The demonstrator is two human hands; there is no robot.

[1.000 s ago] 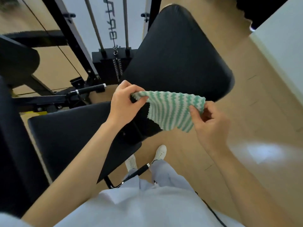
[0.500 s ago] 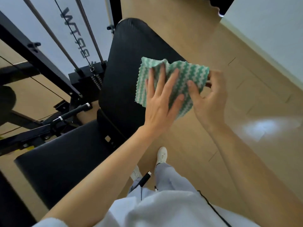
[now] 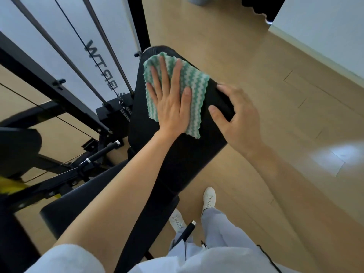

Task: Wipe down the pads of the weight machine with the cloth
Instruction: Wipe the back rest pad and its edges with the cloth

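Observation:
A green-and-white zigzag cloth [image 3: 194, 85] lies spread on the upper part of the machine's black back pad [image 3: 183, 158]. My left hand [image 3: 170, 107] presses flat on the cloth, fingers spread, covering its left half. My right hand [image 3: 238, 119] grips the pad's right edge beside the cloth, thumb on the front face and fingers wrapped behind. The black seat pad [image 3: 82, 205] sits lower left, partly hidden by my left forearm.
Behind the pad stand the weight stack [image 3: 114, 113], guide rods [image 3: 110, 48] and black frame [image 3: 49, 83]. A chrome-tipped handle [image 3: 102, 152] juts out at left near another dark pad [image 3: 17, 146]. Wooden floor [image 3: 275, 95] and a white wall [image 3: 325, 26] are to the right.
The cloth went from being held up between both hands to lying flat on the back pad under my left palm. My right hand let go of it and took the pad's edge.

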